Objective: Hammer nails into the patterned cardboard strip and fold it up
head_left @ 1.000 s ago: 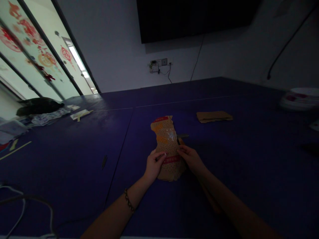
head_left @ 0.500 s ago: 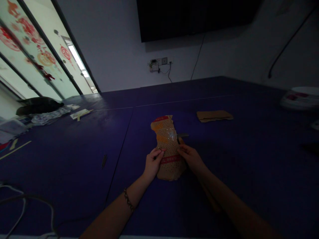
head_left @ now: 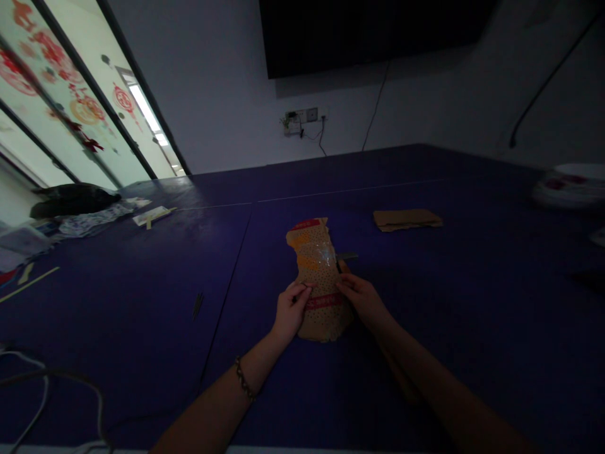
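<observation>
A torn piece of brown cardboard (head_left: 316,271), printed with dots, orange shapes and red bands, stands out in the middle of the head view. Shiny clear tape (head_left: 325,253) covers part of its upper half. My left hand (head_left: 290,310) grips its left edge, thumb and fingers pinched together. At the right edge, my right hand (head_left: 363,299) is closed on the same cardboard. A flat grey strip (head_left: 348,256) pokes out just beyond my right fingers; its kind is unclear. Another brown strip (head_left: 399,375) shows partly under my right forearm.
The purple tabletop (head_left: 265,391) carries a folded piece of cardboard (head_left: 407,219) at the back right and some thin dark sticks (head_left: 197,305) at the left. Pale cables (head_left: 47,378) loop at the front left. A black bag (head_left: 78,200) lies far left, a white tub (head_left: 570,186) far right.
</observation>
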`<state>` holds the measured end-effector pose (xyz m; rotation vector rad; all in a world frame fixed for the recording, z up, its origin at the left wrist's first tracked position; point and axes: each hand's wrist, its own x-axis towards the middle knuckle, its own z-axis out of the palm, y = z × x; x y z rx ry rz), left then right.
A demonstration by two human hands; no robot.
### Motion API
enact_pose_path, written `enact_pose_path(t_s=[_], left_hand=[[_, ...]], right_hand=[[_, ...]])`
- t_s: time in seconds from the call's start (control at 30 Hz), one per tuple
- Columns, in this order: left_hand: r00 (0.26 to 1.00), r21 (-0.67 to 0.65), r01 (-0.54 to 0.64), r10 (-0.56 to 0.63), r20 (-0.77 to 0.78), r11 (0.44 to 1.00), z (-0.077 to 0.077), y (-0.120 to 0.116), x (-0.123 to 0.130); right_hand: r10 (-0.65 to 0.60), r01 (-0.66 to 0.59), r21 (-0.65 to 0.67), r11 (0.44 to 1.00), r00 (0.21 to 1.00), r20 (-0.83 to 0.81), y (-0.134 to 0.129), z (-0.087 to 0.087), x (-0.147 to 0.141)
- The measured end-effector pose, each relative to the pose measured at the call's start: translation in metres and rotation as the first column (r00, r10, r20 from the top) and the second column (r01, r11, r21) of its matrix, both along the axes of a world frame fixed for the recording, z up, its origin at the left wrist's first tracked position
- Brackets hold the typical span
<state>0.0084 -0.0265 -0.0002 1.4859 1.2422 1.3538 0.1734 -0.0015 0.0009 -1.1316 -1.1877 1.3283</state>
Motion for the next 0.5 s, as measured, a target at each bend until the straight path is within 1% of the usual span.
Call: enact_pose_path(t_s=[0.13,0.27,0.33,0.37,0.4,0.43,0.47,0.5], left_hand=[[0.999,-0.015,-0.012,0.012,0.041,1.000,0.000,0.000,-0.001],[1.000,-0.036,0.012,-0.013,-0.009,0.999,-0.002,0.001,-0.001],[0.999,-0.043,0.007,-0.009,-0.050,0.999,-0.002,0.001,0.000],[0.998,-0.039,0.002,-0.005,-0.069,0.999,-0.003,0.001,0.000],[0.996,-0.030,-0.002,-0.001,-0.087,1.000,-0.002,0.000,0.001],[0.994,-0.015,-0.002,0.000,-0.106,1.000,-0.002,0.000,0.001],[0.992,0.007,0.002,-0.001,-0.128,1.000,-0.001,-0.001,0.002],[0.988,0.031,0.015,-0.010,-0.151,0.999,-0.001,-0.003,0.002]], right_hand=[[-0.004,0.003,0.032,0.999,0.999,0.039,0.001,-0.003,0.001],[0.015,-0.020,0.052,0.998,0.995,0.097,0.001,-0.005,0.001],[-0.028,0.009,0.108,0.994,0.984,0.177,-0.001,-0.004,0.000],[-0.083,0.040,0.179,0.983,0.968,0.237,-0.003,-0.003,-0.001],[-0.157,0.068,0.282,0.957,0.939,0.307,-0.006,0.000,-0.002],[-0.238,0.073,0.404,0.912,0.896,0.376,-0.009,0.003,-0.004],[-0.312,0.044,0.527,0.849,0.846,0.432,-0.013,0.008,-0.006],[-0.348,-0.028,0.616,0.787,0.804,0.483,-0.016,0.013,-0.009]])
